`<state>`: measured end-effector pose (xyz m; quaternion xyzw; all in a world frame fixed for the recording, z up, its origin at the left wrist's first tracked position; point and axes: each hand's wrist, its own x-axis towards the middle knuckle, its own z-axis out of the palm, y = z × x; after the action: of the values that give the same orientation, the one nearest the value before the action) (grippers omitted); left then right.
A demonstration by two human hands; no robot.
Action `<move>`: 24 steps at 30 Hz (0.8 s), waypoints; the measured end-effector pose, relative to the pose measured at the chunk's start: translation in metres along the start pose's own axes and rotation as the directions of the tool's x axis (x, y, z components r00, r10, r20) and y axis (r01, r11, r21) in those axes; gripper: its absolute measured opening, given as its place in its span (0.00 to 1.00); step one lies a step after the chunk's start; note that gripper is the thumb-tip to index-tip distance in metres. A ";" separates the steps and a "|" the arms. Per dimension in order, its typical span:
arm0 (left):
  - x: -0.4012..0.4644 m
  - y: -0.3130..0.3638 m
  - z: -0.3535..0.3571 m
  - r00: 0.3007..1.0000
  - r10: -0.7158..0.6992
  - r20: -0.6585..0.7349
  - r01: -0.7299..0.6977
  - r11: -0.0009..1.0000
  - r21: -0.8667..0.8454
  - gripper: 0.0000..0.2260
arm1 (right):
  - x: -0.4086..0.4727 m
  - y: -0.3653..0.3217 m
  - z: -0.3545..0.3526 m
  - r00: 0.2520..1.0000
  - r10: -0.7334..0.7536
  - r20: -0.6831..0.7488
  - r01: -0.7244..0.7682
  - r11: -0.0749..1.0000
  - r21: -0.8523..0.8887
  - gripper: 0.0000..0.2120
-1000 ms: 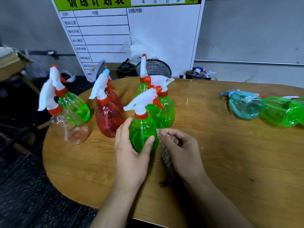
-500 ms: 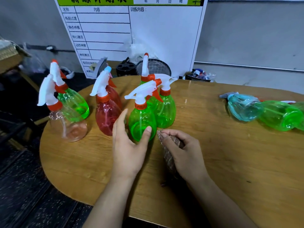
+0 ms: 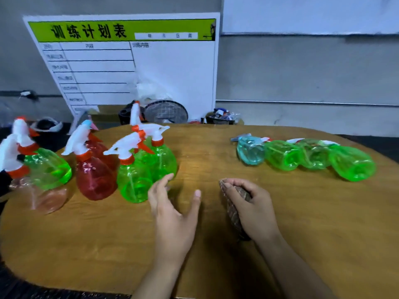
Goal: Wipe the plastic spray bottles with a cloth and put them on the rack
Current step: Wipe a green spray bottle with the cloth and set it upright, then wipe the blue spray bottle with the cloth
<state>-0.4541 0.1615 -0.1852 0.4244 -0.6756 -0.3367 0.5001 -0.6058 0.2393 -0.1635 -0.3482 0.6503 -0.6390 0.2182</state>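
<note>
Half a second back the left hand (image 3: 172,214) cupped the nearest green bottle (image 3: 135,180); now it has let go and hangs open just beside it, fingers spread. Upright bottles crowd the left of the table (image 3: 108,244): green, red, one pale. Right of the open hand, the right hand (image 3: 251,207) pinches a bunched cloth (image 3: 234,214) against the wood. Further right, four bottles (image 3: 306,157) lie on their sides in a row. No rack shows, so I'd judge plenty remains.
</note>
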 end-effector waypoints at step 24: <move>0.088 0.029 0.224 0.882 0.063 0.467 -0.177 0.963 0.205 0.37 | 0.064 0.027 -0.104 0.931 -0.038 -0.363 -0.001 0.994 -0.108 0.03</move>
<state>-0.6885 0.0999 -0.1858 0.3481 -0.8350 -0.3104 0.2921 -0.7286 0.2619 -0.1703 -0.2410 0.7092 -0.6590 0.0690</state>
